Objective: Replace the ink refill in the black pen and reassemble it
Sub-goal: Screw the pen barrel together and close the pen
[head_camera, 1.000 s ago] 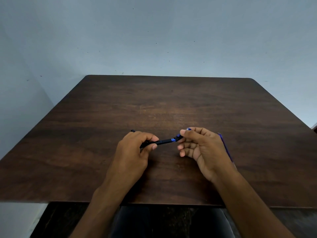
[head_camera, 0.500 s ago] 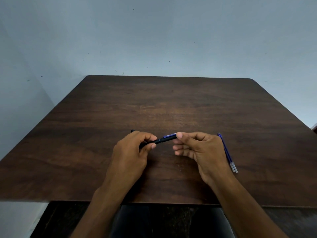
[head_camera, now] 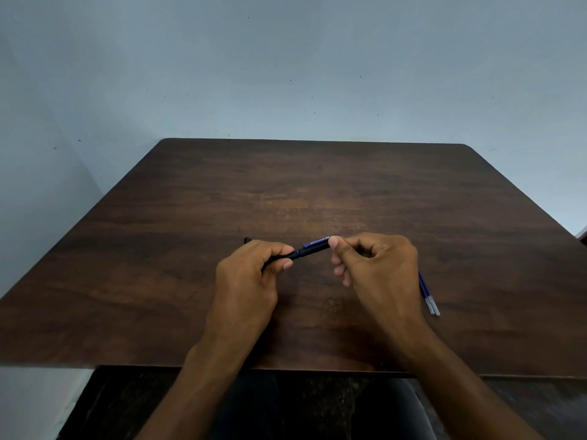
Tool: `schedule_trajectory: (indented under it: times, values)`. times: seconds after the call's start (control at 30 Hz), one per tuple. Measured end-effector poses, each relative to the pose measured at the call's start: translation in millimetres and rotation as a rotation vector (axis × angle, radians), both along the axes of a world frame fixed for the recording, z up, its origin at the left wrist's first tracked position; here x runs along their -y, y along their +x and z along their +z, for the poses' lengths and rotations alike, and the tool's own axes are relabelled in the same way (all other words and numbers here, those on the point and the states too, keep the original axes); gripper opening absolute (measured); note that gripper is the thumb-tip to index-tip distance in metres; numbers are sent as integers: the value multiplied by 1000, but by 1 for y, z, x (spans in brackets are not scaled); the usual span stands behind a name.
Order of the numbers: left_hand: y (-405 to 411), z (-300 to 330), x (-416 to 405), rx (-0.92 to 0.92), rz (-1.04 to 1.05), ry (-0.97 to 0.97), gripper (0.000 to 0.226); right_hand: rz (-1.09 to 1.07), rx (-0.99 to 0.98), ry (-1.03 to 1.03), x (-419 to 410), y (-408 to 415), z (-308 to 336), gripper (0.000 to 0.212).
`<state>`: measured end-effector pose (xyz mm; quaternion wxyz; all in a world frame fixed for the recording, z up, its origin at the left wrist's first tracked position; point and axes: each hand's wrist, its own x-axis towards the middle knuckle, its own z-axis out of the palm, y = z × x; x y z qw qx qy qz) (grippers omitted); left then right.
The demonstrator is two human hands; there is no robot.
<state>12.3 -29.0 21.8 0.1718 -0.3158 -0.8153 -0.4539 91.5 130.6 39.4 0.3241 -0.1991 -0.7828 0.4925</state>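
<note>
Right hand shifted rightward | black pen — level, left-right — left hand gripping

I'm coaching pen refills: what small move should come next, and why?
Probably twist the right hand against the left hand to unscrew the black pen: both hands grip its ends, it looks assembled, and two blue refills lie waiting on the table.

Dark brown wood-grain tabletop, corners rounded at the far edge, a lighter worn patch near its middle. Behind it a pale blue-grey wall, specked with small dark marks. Dark floor below the near edge.
</note>
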Motion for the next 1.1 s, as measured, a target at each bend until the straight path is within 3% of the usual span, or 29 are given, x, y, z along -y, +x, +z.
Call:
schedule_trajectory:
  times: [0.3,0.5,0.63,0.93,1.1]
  values:
    - [5,-2,0,-13,17,-23,18,19,18,-17,-4,-4,-4,22]
    - [27,-1,-9,154,148,124,16,88,-158,-463,7,-16,-1,10]
    - [33,-1,-9,238,176,201,15,155,-103,-691,24,-23,-6,14]
    - [22,0,14,203,142,161,11,305,123,-692,34,-41,-2,13]
    - [-6,-2,35,245,200,89,10,303,340,-540,30,-57,4,17]
